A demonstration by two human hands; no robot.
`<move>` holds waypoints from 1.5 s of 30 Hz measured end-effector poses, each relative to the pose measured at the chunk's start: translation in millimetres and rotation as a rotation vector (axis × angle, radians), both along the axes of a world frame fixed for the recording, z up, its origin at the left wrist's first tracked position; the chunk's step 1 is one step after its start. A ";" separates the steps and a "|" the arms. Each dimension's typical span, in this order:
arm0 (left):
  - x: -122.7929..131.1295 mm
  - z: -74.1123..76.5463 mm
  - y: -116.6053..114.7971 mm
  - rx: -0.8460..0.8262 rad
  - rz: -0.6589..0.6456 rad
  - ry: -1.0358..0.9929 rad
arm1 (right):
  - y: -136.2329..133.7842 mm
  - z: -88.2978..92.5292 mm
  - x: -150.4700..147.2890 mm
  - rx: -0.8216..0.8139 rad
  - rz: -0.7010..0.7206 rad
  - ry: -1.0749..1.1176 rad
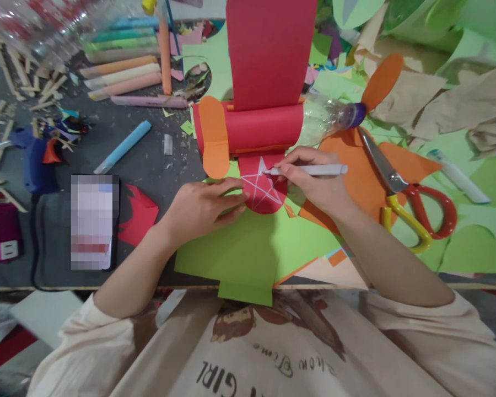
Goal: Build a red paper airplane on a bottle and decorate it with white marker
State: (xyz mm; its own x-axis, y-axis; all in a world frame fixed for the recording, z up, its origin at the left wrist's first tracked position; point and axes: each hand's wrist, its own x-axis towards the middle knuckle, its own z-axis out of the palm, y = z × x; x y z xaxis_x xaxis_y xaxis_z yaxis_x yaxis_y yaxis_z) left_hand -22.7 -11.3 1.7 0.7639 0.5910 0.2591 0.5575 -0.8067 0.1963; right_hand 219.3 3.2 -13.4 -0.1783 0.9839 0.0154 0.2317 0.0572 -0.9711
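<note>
A plastic bottle (326, 116) wrapped in red paper lies across the table as a model plane, with red wings (268, 49), an orange tail fin (213, 138) and an orange propeller blade (382, 80). My right hand (314, 184) grips a white marker (314, 170), its tip on the near red wing (264, 193), where a white star is drawn. My left hand (202, 207) lies flat, fingers stretched out, pressing on the wing's left edge and the green sheet (248, 248) under it.
Scissors (405, 193) with red and yellow handles lie to the right on orange paper (355, 160). Rolled coloured paper tubes (119, 69) sit at the back left, a blue tube (124, 146) nearer. A blue glue gun (37, 157), wooden sticks and a phone (93, 220) are at left.
</note>
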 end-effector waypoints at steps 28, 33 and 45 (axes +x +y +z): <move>0.5 0.7 -0.9 0.012 0.004 0.023 | 0.5 0.5 -0.5 -0.011 -0.006 -0.053; 0.4 1.4 -1.0 0.011 0.006 0.027 | 1.0 1.7 -0.8 -0.002 -0.024 -0.026; 0.4 1.9 -0.8 0.001 0.004 0.015 | 0.1 0.3 -1.2 -0.029 -0.053 -0.035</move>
State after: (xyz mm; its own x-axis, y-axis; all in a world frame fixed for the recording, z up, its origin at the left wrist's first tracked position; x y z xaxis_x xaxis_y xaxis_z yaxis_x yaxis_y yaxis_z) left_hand -22.3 -12.1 3.7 0.7652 0.5938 0.2488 0.5637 -0.8046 0.1868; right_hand 218.1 3.4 -13.1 -0.1258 0.9919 -0.0184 0.2676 0.0160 -0.9634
